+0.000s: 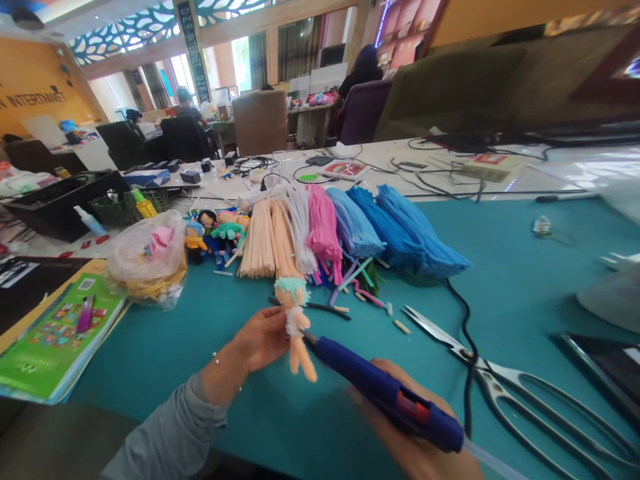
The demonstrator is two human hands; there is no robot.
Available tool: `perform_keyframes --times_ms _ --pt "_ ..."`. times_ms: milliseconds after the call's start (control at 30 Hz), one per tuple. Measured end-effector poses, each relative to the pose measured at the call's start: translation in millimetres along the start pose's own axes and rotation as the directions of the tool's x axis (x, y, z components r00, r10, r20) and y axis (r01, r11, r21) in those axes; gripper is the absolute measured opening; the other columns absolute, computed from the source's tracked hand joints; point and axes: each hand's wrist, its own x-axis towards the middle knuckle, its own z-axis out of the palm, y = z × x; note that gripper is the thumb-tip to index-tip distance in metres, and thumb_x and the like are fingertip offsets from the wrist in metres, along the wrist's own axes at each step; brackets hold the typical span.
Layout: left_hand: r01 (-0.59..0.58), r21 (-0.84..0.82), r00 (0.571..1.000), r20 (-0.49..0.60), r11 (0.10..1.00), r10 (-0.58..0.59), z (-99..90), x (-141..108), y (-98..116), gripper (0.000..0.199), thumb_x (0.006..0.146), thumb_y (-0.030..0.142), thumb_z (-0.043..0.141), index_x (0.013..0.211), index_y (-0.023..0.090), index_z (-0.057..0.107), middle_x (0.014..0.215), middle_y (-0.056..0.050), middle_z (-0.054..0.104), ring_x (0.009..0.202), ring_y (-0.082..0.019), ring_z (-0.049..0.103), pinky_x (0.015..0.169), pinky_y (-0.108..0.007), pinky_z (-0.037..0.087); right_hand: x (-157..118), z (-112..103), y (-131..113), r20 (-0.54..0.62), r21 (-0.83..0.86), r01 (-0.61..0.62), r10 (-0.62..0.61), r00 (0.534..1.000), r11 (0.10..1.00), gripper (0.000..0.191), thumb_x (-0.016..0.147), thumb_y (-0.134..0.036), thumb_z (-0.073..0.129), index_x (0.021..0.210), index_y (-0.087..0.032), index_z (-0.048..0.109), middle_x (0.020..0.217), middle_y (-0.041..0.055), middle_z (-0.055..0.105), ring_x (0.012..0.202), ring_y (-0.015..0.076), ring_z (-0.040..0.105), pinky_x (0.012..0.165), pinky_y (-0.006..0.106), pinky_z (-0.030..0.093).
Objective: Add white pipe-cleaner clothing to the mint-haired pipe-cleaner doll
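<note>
My left hand (pixel 263 339) pinches a small pipe-cleaner doll (pixel 295 327) by its side, above the teal mat. The doll has mint-green hair, a peach body and legs, and a white piece round its torso. A dark blue hot glue gun (pixel 380 383) lies in my right hand (pixel 415 427), with a clear glue stick coming out of its rear. Its metal nozzle points at the doll's torso, touching or very close to it; I cannot tell which. Behind the doll, bundles of pipe cleaners lie side by side: peach (pixel 259 240), white (pixel 299 233), pink (pixel 323 223) and blue (pixel 395 227).
Large scissors (pixel 480 363) lie on the mat (pixel 505 267) at right, a black cable crossing them. Short cut pieces are scattered near the bundles. At left are finished dolls (pixel 227 227), a plastic bag (pixel 145 257) and a green booklet (pixel 60 333). People sit at desks farther back.
</note>
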Motion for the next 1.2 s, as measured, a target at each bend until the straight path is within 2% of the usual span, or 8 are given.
perform_keyframes --times_ms 233,467,600,833,1200 --pt "0.017 0.026 1.000 0.015 1.000 -0.017 0.0 -1.0 1.5 0.027 0.056 0.029 0.083 0.071 0.010 0.069 0.068 -0.004 0.066 0.060 -0.012 0.057 0.061 -0.025 0.045 -1.4 4.4 -6.6 -0.066 0.041 -0.017 0.020 0.998 0.999 0.025 0.079 -0.045 0.056 0.066 -0.024 0.052 0.060 -0.0005 0.052 0.053 0.0151 0.049 0.037 0.023 0.035" --pt "0.017 0.044 1.000 0.006 0.999 -0.017 0.4 -1.3 1.5 0.031 0.053 0.031 0.084 0.070 0.010 0.070 0.066 -0.003 0.065 0.061 -0.011 0.057 0.062 -0.024 0.045 0.2 9.1 -0.1 -0.116 0.033 0.002 0.002 0.993 0.999 0.029 0.075 -0.049 0.059 0.061 -0.024 0.051 0.057 -0.0025 0.051 0.050 0.0146 0.049 0.044 0.025 0.042" --pt "0.019 0.037 1.000 0.004 0.999 -0.019 2.4 -1.6 1.8 0.035 0.049 0.032 0.086 0.070 0.009 0.071 0.065 -0.003 0.066 0.060 -0.011 0.058 0.060 -0.022 0.046 0.7 9.9 -0.4 -0.108 0.033 -0.007 0.011 0.994 0.999 0.029 0.076 -0.050 0.058 0.063 -0.024 0.052 0.057 -0.0021 0.051 0.050 0.0150 0.048 0.043 0.025 0.041" --pt "0.020 0.033 1.000 0.020 0.999 -0.021 1.5 -1.4 0.8 0.032 0.050 0.032 0.086 0.070 0.011 0.071 0.066 -0.003 0.067 0.061 -0.011 0.060 0.061 -0.022 0.047 1.6 9.6 -4.3 -0.119 0.046 0.007 -0.002 0.993 0.999 0.024 0.077 -0.045 0.058 0.066 -0.025 0.054 0.057 -0.0030 0.051 0.050 0.0144 0.047 0.046 0.025 0.040" --pt "0.003 0.010 0.999 -0.036 1.000 -0.002 4.0 -1.9 1.7 0.034 0.044 0.031 0.088 0.067 0.013 0.071 0.065 -0.002 0.068 0.059 -0.011 0.059 0.059 -0.023 0.046 -2.3 7.8 0.1 -0.105 0.018 -0.001 0.003 0.994 1.000 0.032 0.080 -0.050 0.054 0.061 -0.024 0.051 0.057 -0.0013 0.052 0.051 0.0151 0.049 0.043 0.025 0.040"
